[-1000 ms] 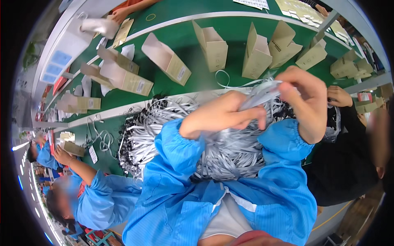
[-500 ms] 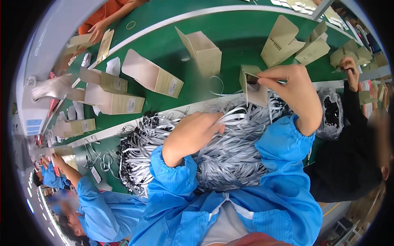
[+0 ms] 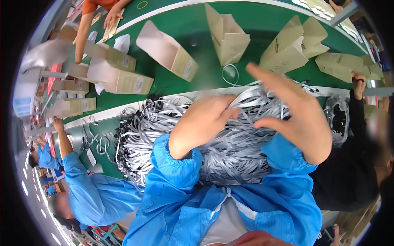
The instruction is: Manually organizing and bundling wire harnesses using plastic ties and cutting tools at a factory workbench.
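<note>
A big heap of silver-grey ribbon straps [image 3: 234, 153] with black ends lies right in front of me. Above its middle, my left hand [image 3: 205, 123] is closed on several of these straps, which run out between thumb and fingers toward the right. My right hand [image 3: 297, 117] hovers over the heap's right side, thumb and fingers spread, holding nothing. Just past its fingertips stands an open beige carton [image 3: 283, 51], flap up. Another open carton [image 3: 232, 47] stands farther left, with a loose strap loop [image 3: 230, 75] lying near its base.
More open cartons [image 3: 166, 51] stand along the green belt [image 3: 193, 16], several of them at the left [image 3: 123, 80]. A clear plastic bag [image 3: 338, 121] with dark contents lies right of the heap. Co-workers sit at both sides; an orange-sleeved person works across the belt.
My right hand has let go of the small open carton it held and its fingers have spread. My left hand still grips straps. Cartons on the belt appear farther right.
</note>
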